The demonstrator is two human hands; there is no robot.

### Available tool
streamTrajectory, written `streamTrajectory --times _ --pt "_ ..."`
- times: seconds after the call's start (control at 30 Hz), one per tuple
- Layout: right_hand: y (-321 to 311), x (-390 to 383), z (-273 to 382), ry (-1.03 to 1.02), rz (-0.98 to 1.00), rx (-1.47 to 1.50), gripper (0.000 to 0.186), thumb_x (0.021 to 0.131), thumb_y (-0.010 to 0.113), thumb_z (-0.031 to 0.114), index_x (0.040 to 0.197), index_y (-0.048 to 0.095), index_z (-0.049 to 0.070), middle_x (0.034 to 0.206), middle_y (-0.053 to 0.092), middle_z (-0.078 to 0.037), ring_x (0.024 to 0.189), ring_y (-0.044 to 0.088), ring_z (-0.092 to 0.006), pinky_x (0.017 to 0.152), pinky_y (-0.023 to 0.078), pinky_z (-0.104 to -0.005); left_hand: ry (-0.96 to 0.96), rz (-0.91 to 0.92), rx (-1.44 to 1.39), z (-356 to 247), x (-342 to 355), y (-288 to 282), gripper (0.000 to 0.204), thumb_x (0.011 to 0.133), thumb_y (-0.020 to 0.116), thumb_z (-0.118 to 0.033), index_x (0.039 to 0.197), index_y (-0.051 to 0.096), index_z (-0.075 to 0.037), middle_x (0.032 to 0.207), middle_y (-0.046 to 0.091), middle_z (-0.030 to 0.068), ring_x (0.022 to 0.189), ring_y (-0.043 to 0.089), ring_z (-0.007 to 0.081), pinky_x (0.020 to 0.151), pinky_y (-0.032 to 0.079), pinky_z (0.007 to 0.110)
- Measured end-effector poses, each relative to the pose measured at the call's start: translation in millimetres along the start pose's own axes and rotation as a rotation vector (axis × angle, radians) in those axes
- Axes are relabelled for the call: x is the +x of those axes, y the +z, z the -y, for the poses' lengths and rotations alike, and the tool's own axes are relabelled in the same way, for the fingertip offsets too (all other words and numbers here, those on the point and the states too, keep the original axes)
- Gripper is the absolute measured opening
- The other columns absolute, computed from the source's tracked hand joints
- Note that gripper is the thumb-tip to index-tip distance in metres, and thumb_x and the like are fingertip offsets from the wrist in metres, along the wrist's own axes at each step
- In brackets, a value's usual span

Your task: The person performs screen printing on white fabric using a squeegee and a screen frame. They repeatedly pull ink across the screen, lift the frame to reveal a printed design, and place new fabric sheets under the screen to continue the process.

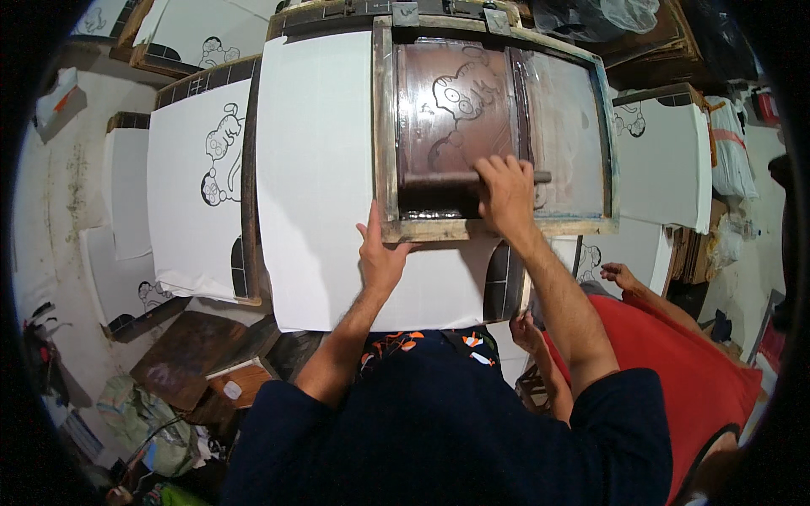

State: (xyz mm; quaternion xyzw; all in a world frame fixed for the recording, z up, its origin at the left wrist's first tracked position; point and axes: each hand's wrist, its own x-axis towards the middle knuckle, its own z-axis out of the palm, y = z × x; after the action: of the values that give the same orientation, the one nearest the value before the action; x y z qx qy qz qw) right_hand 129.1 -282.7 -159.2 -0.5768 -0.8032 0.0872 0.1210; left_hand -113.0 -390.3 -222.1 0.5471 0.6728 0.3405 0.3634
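A wooden-framed printing screen (439, 230) lies over a board spread with white fabric (312, 169). Its reddish-brown mesh (418, 93) carries a cartoon animal outline. My right hand (508, 201) is closed around the handle of a squeegee (439, 179), which stands across the mesh near the frame's near side. Dark ink (439, 204) shows just below the squeegee. At the frame's near left corner, my left hand (381, 260) grips the wood, one finger stretched along the outer left side. The squeegee's blade edge is hidden.
Printed fabric (194, 169) on another board stands to the left, and more printed boards (666, 160) on the right. A person in a red shirt (650, 354) bends close beside my right arm. Metal hinges (405, 14) sit along the screen's far edge. A wooden box (240, 384) stands lower left.
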Motion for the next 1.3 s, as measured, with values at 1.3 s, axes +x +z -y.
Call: streamTrajectory --times 1.3 --pt "-283 126 1 -0.146 -1.052 -0.162 0.033 0.095 0.077 0.027 0.123 0.073 0.010 0.114 0.076 -0.012 0.102 0.074 -0.0247 0.090 0.056 -0.0382 0.283 -0.344 -0.041 35 129 -204 0.068 0.087 0.086 -0.020 0.145 0.056 0.002 0.133 0.070 0.0159 0.110 0.072 0.0268 0.092 0.058 0.039"
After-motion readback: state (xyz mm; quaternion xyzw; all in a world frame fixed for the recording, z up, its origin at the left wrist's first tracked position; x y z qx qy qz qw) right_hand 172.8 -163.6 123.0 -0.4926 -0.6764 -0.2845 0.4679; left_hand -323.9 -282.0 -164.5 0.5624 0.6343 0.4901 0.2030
